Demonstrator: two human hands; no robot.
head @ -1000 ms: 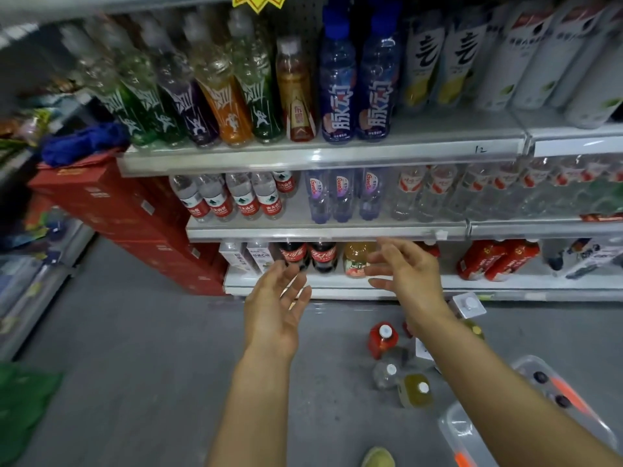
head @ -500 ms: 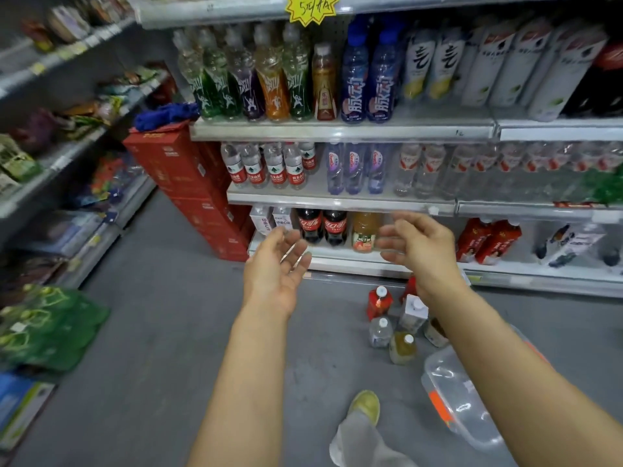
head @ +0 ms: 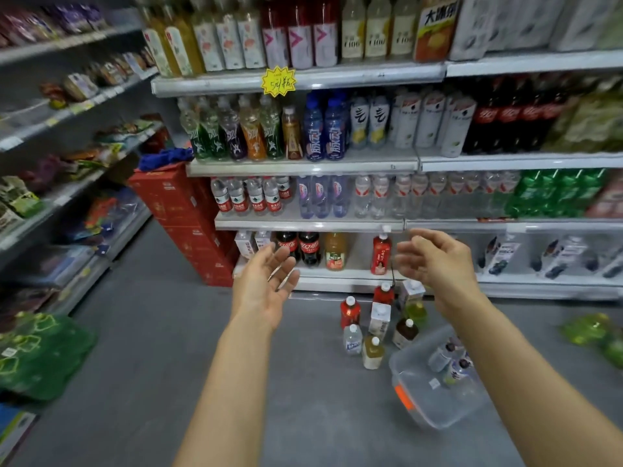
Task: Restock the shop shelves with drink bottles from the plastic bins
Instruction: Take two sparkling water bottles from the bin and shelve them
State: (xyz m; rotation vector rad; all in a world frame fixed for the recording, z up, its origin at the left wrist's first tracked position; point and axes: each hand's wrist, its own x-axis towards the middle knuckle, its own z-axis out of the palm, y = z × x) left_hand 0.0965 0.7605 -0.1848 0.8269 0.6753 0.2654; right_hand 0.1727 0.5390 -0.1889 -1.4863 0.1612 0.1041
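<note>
While hands (head: 266, 288) (head: 438, 264) hover, bottles (head: 372, 352) well below fingers (head: 409, 261)

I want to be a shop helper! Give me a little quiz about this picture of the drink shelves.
1. True or false: the left hand and the right hand both hold nothing.
2. Where is the clear plastic bin? A) on the floor B) up on the top shelf C) carried in one hand
3. Fill in the gap: the star-shaped price tag is coloured ____.

Key: 1 true; 2 A; 3 yellow.
</note>
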